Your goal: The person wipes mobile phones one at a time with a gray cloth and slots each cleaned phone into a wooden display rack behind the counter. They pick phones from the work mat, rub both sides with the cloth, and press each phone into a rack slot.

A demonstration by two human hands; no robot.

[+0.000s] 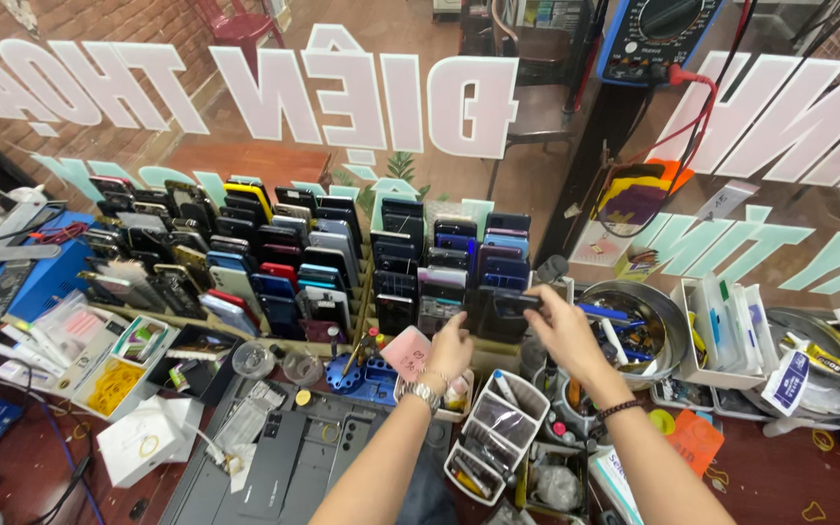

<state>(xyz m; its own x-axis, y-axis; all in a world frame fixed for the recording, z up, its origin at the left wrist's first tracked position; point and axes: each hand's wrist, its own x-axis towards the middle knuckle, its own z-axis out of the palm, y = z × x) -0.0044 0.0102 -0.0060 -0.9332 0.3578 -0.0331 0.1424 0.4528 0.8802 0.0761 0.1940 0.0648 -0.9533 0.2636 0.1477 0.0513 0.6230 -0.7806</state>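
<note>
Both forearms reach forward over the table, the left hand fingering the rack of phones, grip loose, while the right hand pinches a dark phone at the rack's right end

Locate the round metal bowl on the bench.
In the head view, the round metal bowl sits right of centre, just beyond the right hand, with the white plastic tray of tools at its right.
</note>
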